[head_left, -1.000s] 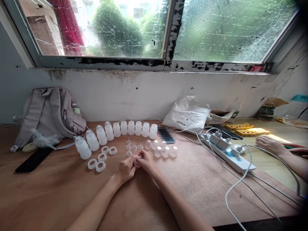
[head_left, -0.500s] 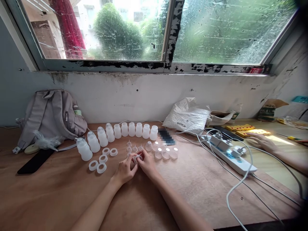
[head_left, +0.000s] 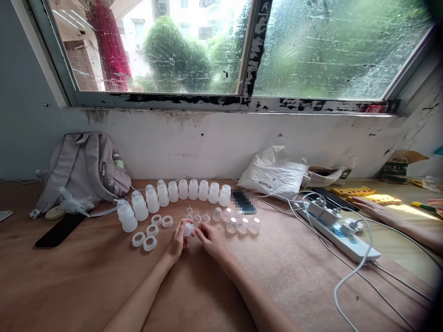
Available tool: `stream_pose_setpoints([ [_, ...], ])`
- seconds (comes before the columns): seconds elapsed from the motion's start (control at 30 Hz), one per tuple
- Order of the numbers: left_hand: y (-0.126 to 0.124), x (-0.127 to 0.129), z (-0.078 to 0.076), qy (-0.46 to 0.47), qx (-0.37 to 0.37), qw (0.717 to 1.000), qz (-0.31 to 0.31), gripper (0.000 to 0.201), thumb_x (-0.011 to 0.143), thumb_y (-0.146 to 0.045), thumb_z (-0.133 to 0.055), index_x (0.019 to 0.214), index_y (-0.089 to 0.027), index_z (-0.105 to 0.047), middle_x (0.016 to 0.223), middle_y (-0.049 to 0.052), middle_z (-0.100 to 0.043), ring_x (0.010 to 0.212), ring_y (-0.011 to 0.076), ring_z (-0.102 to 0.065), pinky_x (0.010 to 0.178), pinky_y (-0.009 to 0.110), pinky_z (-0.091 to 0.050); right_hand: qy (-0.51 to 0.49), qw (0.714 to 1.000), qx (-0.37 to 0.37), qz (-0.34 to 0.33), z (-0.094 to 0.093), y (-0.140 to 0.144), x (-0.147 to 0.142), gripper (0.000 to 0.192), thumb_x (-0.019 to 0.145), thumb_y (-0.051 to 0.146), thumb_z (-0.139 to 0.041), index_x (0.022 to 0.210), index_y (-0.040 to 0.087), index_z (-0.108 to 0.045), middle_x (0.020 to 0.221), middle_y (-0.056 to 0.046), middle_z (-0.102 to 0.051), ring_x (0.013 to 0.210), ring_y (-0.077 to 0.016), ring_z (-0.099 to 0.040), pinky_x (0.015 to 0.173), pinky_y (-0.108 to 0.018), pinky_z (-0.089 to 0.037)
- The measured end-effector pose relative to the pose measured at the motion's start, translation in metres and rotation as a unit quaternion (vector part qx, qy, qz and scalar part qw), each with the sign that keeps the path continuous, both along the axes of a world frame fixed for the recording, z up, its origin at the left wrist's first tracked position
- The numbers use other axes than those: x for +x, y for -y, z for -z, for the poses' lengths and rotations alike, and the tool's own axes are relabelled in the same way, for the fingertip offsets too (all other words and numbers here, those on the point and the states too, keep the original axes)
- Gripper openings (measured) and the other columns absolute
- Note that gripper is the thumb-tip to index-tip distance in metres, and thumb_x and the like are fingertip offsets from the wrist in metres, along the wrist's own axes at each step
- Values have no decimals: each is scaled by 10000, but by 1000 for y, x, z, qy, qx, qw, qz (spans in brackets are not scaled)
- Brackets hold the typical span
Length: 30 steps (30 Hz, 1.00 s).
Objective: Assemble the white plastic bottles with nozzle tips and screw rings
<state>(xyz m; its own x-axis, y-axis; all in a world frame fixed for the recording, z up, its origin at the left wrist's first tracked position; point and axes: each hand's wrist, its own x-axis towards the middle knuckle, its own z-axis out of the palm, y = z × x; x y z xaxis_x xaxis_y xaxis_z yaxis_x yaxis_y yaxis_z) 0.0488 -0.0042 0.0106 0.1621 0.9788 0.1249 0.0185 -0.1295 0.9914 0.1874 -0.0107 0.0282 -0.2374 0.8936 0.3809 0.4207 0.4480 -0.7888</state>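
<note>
A small translucent plastic piece [head_left: 188, 228] is pinched upright above the table.

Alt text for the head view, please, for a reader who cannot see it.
Two bare hands meet over a wooden table: the left hand pinches a small clear plastic piece, the right hand beside it. Behind them stand a curved row of white bottles, loose rings and clear caps; another person's hand rests at far right.
</note>
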Motion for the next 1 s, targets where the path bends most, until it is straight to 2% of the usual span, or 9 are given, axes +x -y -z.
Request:
stream_pose_setpoints([
  [0.17,2,1,-3,-105,94,989,-55,297,808,-430,-343,668,-182,-426,534,-49,-379,477,88,-387,471,201,-335,-15,999,-13,-42,-3,6,-6,311,825,360,-397,581,175,-450,515,45,-411,490,-83,-360,469,-203,-272],
  [0.37,-3,-2,-6,-120,145,976,-112,313,824,-355,-270,610,-185,-424,566,-16,-445,537,123,-451,522,235,-386,-24,999,28,-35,-5,13,-20,292,821,331,-398,576,177,-439,512,45,-372,487,-81,-329,457,-205,-250],
  [0.47,-1,-7,-9,-171,166,965,-109,310,815,-356,-293,628,-183,-471,571,-8,-506,534,132,-487,535,244,-400,-31,999,31,-23,1,14,-23,310,816,371,-401,573,180,-428,512,44,-383,485,-84,-342,471,-207,-265],
  [0.57,-4,-13,-16,-228,172,954,-88,277,815,-372,-331,824,-189,-538,565,-19,-561,515,136,-532,551,245,-409,-74,996,20,45,8,6,-15,341,813,415,-391,559,188,-411,511,41,-399,478,-91,-360,477,-211,-282],
  [0.67,-23,-19,-31,-278,175,933,-150,338,833,-373,-301,1065,-197,-473,525,-31,-579,546,153,-577,607,258,-419,-128,977,10,171,12,-8,-1,357,815,446,-365,559,199,-394,510,38,-399,482,-105,-376,479,-219,-296],
  [0.73,-45,-23,-44,-345,160,902,-204,402,813,-366,-351,1173,-191,-394,572,-13,-615,598,173,-596,627,273,-419,-141,964,9,225,13,-16,8,347,810,454,-367,576,202,-411,531,30,-430,507,-115,-404,504,-226,-316],
  [0.83,-84,-25,-63,-475,116,842,-227,512,782,-331,-405,1255,-164,-304,743,71,-655,704,227,-610,626,306,-420,-134,962,10,236,14,-21,13,337,797,461,-385,590,201,-441,566,10,-486,532,-125,-439,529,-235,-333],
  [0.9,-106,-24,-71,-543,86,803,-228,499,770,-324,-424,1221,-121,-357,831,140,-642,776,263,-605,641,325,-420,-123,967,12,221,16,-20,13,336,797,459,-386,594,199,-451,566,5,-501,522,-125,-446,525,-236,-333],
  [1.0,-125,-21,-77,-556,78,794,-233,399,766,-306,-442,1104,-94,-470,840,174,-626,799,282,-596,643,332,-422,-100,974,21,205,19,-17,10,328,801,450,-388,602,197,-455,556,7,-508,501,-119,-444,517,-234,-331],
])
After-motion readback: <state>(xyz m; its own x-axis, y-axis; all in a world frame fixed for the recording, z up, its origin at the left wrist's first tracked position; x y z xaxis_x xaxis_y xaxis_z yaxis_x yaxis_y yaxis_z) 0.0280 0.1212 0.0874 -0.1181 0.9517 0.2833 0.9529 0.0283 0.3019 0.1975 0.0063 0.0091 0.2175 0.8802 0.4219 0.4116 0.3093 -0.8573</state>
